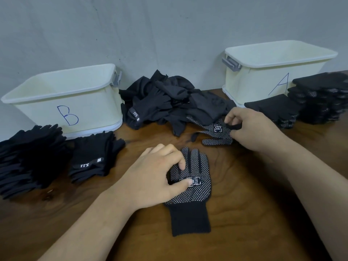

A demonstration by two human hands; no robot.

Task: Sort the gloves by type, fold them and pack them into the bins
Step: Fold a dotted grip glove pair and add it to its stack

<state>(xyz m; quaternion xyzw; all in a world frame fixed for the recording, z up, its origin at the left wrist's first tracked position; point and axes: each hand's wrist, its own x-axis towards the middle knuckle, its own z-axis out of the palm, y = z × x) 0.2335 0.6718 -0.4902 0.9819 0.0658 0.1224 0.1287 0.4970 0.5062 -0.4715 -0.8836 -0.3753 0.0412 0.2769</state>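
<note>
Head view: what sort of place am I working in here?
Probably a small sorting or packing station: lettered bin B and bin A stand on a wooden table against a grey wall, with plain glove stacks by B, dotted glove stacks by A, and a loose pile between.

Light: soft, even, rather dim, from above; we note a mild sheen on the wooden table (244, 178).
Shadows: faint, one under the left hand (156, 172) on the near dotted glove (195, 185).
Focus: we read crisp dots there and on the far dotted glove (216, 134).
Edges: bin A (263, 81) bows; the right-hand stack (323, 98) smears; the middle heap (165, 98) loses detail.
</note>
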